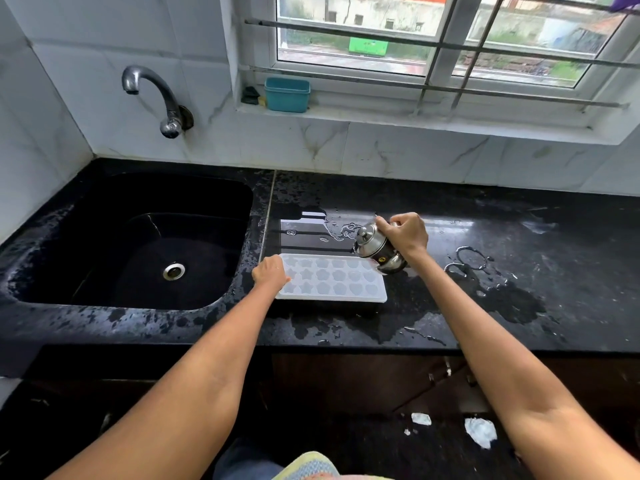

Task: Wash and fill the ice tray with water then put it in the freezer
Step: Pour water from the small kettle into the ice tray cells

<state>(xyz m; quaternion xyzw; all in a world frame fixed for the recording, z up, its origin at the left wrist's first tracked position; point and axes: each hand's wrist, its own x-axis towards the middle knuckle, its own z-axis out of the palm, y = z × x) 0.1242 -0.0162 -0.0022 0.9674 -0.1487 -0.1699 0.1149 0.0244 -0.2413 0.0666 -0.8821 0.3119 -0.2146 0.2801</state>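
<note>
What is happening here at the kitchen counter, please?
A person is filling a white ice tray on the wet black counter, just right of the sink. The left hand grips the tray's left end. The right hand holds a steel jug tilted over the tray's far right corner. No stream of water can be made out. The tap is not running.

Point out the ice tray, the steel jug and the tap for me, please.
ice tray (341,280), head view: on the moulded cells in the middle of the tray.
steel jug (375,249), head view: on its shiny tilted body, below the lid knob.
tap (154,86), head view: on the curved spout.
</note>
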